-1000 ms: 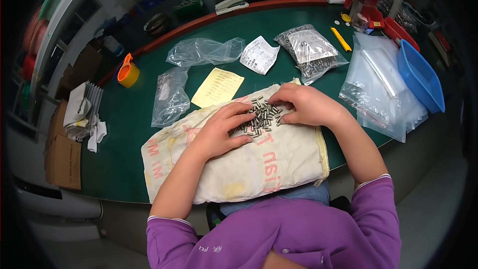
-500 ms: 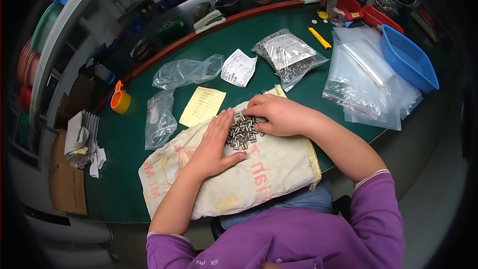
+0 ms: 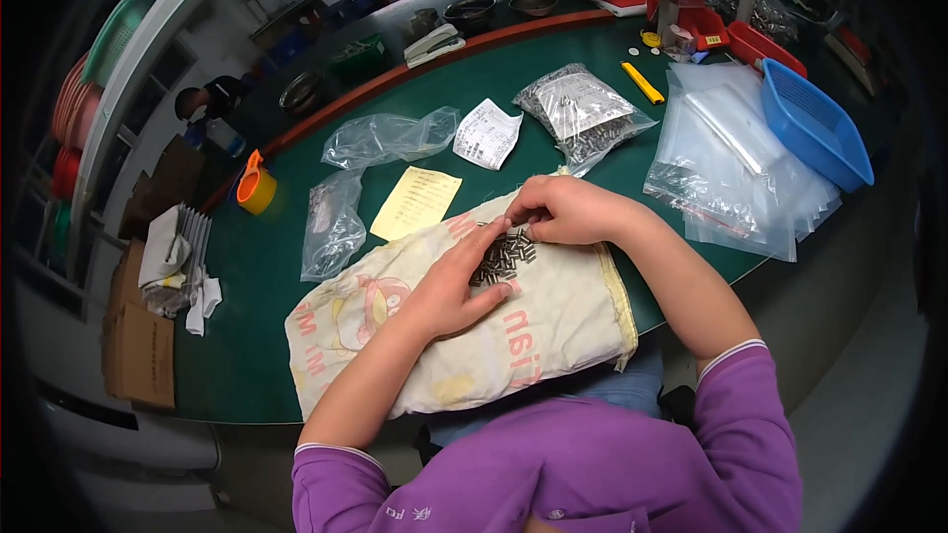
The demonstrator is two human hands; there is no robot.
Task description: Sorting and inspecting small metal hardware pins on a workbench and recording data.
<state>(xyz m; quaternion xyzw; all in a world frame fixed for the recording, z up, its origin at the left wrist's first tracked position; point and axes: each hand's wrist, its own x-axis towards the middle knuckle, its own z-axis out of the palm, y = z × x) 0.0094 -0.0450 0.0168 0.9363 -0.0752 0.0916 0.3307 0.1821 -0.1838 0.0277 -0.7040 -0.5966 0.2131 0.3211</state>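
A pile of small metal cylindrical pins point(image 3: 509, 259) lies on a cream cloth sack point(image 3: 464, 360) with faded red print, spread over the table edge and my lap. My left hand point(image 3: 456, 288) rests flat along the pile's left side, fingers stretched out and thumb apart at its near edge. At the far right side of the pile, my right hand point(image 3: 578, 210) is closed, its fingers curled and pinched near the left fingertips. Whatever those fingers hold is hidden. Beyond the sack lie a yellow written slip point(image 3: 417, 203) and a white printed slip point(image 3: 487, 134).
A clear bag of metal parts point(image 3: 583, 116), empty plastic bags point(image 3: 390, 138), a yellow cutter point(image 3: 643, 83), a stack of clear bags point(image 3: 706, 158) and a blue basket point(image 3: 816, 128) lie on the green table point(image 3: 247, 286). An orange-yellow cup point(image 3: 257, 188) stands left. Someone point(image 3: 210, 99) is at far left.
The whole view has shifted slightly. My left hand has slid a little right against the pile. My right fingers have curled in more tightly. A person has come into view at far left.
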